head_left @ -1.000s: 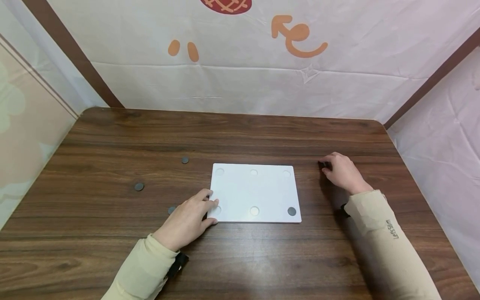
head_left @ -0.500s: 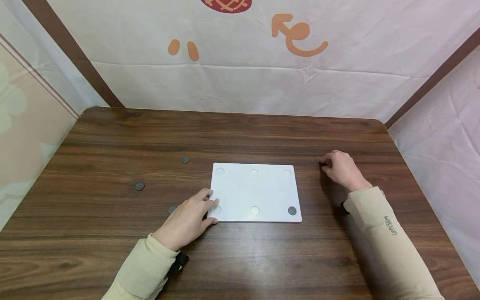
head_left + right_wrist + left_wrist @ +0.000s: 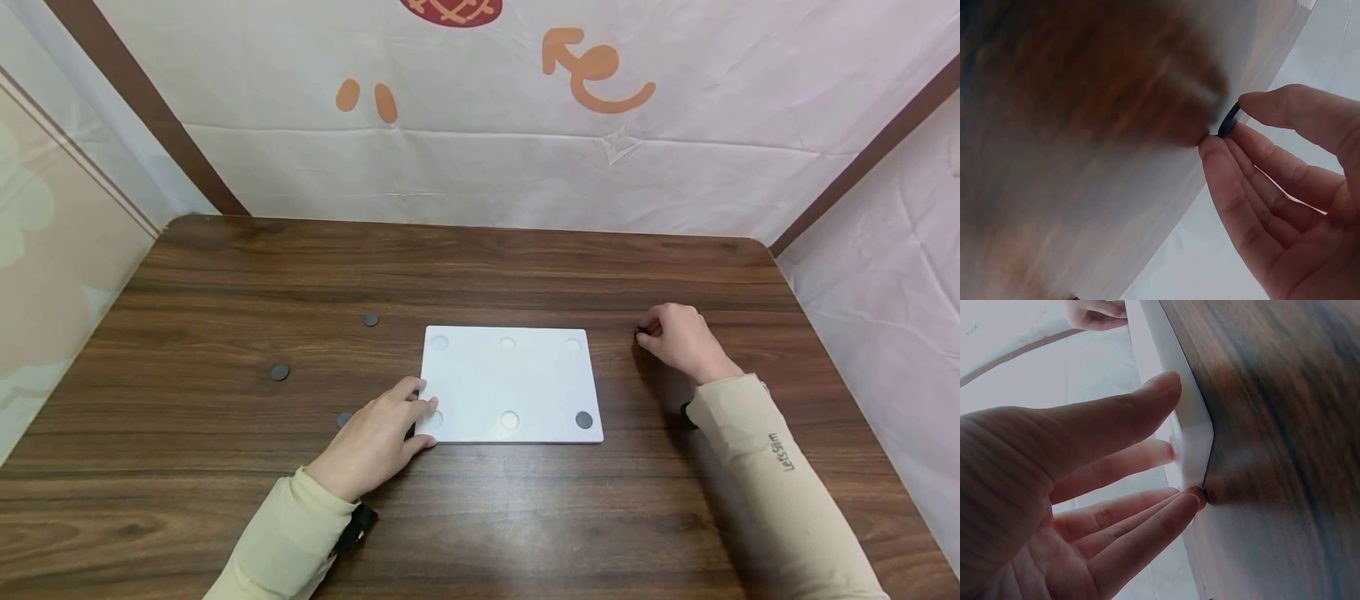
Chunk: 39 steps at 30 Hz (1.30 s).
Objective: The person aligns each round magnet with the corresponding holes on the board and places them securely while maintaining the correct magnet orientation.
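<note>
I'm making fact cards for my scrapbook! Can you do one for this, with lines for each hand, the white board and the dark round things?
Left hand: touches the left edge of the white board
Right hand: its fingers pinch a held disc, right of the board
Board: lies flat on the brown table, with six round hollows
Filled hollow: near right corner, by a corner disc
Loose discs: three, left of the board, one partly behind the left hand
</note>
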Each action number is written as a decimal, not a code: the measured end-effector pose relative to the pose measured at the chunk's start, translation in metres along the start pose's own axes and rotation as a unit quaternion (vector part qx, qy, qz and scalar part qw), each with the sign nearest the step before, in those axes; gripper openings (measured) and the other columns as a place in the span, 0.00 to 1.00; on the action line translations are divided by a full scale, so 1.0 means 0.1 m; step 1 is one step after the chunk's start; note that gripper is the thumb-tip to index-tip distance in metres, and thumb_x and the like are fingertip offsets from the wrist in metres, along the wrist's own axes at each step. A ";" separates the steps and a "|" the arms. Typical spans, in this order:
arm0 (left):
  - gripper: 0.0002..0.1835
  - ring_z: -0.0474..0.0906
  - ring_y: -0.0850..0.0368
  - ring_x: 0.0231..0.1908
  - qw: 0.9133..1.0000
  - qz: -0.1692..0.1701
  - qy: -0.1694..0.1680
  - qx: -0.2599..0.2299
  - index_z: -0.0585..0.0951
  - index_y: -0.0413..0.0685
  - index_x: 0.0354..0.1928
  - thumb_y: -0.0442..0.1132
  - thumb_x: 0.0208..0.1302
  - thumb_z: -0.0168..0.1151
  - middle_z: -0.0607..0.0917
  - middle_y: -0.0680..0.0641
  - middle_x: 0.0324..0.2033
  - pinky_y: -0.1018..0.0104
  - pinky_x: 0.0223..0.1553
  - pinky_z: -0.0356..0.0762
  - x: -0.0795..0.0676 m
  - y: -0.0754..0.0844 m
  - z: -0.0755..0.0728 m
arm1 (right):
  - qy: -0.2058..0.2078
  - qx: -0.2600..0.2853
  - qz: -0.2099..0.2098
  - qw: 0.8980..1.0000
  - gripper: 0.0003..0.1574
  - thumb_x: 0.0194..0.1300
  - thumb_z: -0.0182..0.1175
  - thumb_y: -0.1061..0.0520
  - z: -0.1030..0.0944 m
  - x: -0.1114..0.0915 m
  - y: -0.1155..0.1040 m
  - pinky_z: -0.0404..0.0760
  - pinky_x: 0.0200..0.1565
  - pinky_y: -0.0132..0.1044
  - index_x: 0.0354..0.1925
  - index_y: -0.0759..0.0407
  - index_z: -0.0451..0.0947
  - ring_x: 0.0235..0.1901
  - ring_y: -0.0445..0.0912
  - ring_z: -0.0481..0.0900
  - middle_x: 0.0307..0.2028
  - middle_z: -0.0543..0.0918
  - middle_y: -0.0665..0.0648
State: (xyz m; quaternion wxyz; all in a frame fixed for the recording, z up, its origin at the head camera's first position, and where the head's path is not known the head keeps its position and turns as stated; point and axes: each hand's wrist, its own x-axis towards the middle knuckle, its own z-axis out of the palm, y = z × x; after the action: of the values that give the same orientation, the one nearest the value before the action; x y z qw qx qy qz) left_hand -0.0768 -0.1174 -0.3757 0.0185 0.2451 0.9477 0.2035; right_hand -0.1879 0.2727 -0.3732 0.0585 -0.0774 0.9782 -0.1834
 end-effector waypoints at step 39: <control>0.23 0.82 0.48 0.43 1.000 0.002 0.007 -0.005 0.83 0.35 0.49 0.37 0.50 0.74 0.78 0.39 0.51 0.59 0.41 0.81 -0.01 -0.02 0.01 | 0.010 0.014 -0.063 0.998 0.11 0.60 0.62 0.64 0.09 -0.02 -0.30 0.81 0.39 0.47 0.41 0.71 0.80 0.37 0.54 0.81 0.37 0.81 0.66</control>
State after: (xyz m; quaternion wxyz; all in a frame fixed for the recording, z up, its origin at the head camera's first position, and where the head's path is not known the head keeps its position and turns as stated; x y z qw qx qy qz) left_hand -0.0772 -0.1191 -0.3780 0.0121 0.2456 0.9464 0.2097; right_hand -0.1807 0.2419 -0.3707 0.0382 -0.1358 0.9694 -0.2007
